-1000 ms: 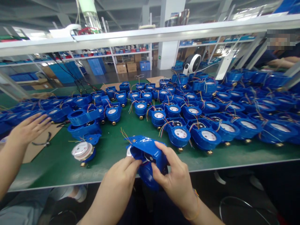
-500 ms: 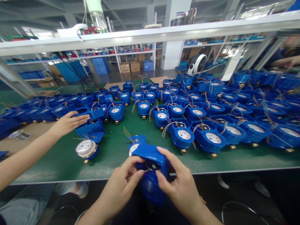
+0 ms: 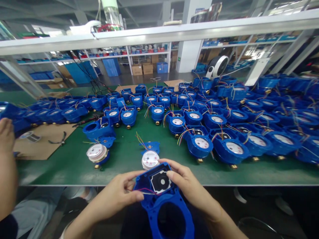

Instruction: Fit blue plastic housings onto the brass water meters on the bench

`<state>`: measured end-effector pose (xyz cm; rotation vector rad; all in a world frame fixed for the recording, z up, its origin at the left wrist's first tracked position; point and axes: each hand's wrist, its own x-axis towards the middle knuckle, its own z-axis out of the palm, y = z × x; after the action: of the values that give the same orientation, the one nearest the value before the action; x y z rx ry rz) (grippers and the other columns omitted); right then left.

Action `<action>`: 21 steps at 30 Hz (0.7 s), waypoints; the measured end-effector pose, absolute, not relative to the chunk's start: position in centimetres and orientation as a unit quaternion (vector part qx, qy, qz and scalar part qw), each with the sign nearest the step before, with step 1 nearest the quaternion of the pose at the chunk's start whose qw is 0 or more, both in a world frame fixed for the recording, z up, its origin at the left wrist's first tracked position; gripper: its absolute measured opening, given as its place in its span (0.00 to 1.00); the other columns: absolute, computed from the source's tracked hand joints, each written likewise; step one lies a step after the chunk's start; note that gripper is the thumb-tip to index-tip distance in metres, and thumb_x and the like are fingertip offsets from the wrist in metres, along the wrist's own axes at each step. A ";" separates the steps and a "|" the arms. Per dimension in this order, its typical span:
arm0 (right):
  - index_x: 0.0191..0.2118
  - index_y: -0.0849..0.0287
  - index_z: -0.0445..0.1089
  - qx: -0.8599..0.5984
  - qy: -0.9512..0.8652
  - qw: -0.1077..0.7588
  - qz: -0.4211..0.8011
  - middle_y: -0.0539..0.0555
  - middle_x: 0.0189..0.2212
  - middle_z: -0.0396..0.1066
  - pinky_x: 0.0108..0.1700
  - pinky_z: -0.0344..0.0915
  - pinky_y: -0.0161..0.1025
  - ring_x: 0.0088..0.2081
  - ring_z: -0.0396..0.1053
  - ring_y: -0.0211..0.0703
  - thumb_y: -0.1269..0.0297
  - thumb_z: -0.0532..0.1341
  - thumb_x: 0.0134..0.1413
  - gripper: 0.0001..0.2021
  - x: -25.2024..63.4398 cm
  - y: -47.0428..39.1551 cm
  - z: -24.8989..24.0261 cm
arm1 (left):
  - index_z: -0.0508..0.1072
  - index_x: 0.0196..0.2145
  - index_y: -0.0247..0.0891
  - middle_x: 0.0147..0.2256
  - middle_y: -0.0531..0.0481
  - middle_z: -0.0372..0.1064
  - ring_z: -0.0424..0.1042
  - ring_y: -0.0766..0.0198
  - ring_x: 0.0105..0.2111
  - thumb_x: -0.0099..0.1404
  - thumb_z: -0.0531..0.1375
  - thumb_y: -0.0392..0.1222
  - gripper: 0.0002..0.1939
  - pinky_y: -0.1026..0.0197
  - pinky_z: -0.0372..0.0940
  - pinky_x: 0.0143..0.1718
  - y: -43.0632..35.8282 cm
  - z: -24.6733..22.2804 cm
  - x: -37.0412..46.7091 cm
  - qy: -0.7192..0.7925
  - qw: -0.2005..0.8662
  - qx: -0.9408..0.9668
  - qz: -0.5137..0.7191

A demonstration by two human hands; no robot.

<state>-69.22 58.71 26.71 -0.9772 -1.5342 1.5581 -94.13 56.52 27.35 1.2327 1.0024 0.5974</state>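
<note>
A blue plastic housing (image 3: 152, 208) is held between my two hands in front of the table edge, its round opening toward me. Inside its upper compartment sits a black square part (image 3: 160, 182) with a pale rim, and thin red and white wires lie beside it. My left hand (image 3: 122, 192) grips the housing's left side, thumb on the wires' side. My right hand (image 3: 186, 181) grips the right side, its thumb at the black part. Just beyond the housing, a white-faced meter (image 3: 150, 159) with a blue bracket stands on the table, partly covered by the housing.
Many blue meters (image 3: 201, 142) with coloured wires fill the green table (image 3: 124, 149). On the left are an uncased meter (image 3: 96, 153), an empty-ringed housing (image 3: 92, 127), pliers (image 3: 58, 139) and a wire spool (image 3: 30, 136) on cardboard. Another person's hand (image 3: 6, 136) is at the far left.
The housing in my hands has tilted, now showing its compartment and round opening. The other person's hand has left the housing on the table and moved left. The view has shifted slightly.
</note>
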 end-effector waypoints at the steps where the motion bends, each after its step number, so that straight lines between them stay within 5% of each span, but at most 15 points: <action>1: 0.59 0.58 0.67 -0.380 -0.592 0.361 0.612 0.55 0.50 0.72 0.51 0.66 0.42 0.49 0.70 0.48 0.52 0.60 0.62 0.23 -69.4 59.0 26.7 | 0.71 0.57 0.43 0.41 0.47 0.75 0.71 0.51 0.44 0.58 0.66 0.55 0.31 0.56 0.66 0.48 56.6 27.3 -94.2 0.449 0.647 0.557 0.262; 6: 0.57 0.58 0.69 -0.372 -0.591 0.359 0.619 0.53 0.47 0.74 0.49 0.66 0.39 0.47 0.70 0.45 0.54 0.60 0.62 0.21 -70.3 59.8 27.2 | 0.75 0.53 0.42 0.42 0.45 0.73 0.70 0.52 0.45 0.66 0.55 0.61 0.27 0.57 0.63 0.48 57.0 26.4 -95.0 0.473 0.505 0.665 0.281; 10: 0.54 0.58 0.70 -0.353 -0.578 0.339 0.653 0.51 0.40 0.74 0.43 0.66 0.35 0.41 0.71 0.42 0.54 0.60 0.63 0.19 -71.0 59.6 27.3 | 0.72 0.57 0.42 0.47 0.45 0.74 0.70 0.53 0.49 0.71 0.46 0.60 0.29 0.56 0.63 0.52 56.6 26.2 -94.7 0.434 0.586 0.608 0.314; 16: 0.54 0.59 0.70 -0.319 -0.603 0.319 0.658 0.53 0.42 0.74 0.43 0.67 0.36 0.42 0.72 0.42 0.50 0.58 0.64 0.21 -72.5 59.8 27.2 | 0.78 0.48 0.37 0.40 0.46 0.78 0.73 0.55 0.38 0.67 0.52 0.62 0.28 0.58 0.67 0.47 55.3 25.5 -95.5 0.472 0.606 0.521 0.372; 21: 0.48 0.61 0.74 -0.453 -0.724 0.279 0.440 0.55 0.40 0.76 0.37 0.67 0.37 0.34 0.73 0.42 0.52 0.58 0.64 0.18 -73.9 65.2 27.7 | 0.81 0.39 0.34 0.38 0.42 0.79 0.76 0.46 0.41 0.58 0.60 0.64 0.29 0.53 0.72 0.44 54.0 24.2 -97.3 0.533 0.605 0.343 0.482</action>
<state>-73.87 65.17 27.66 -1.2143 -1.9411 1.1808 -97.27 53.97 24.18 0.7931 1.2327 1.1142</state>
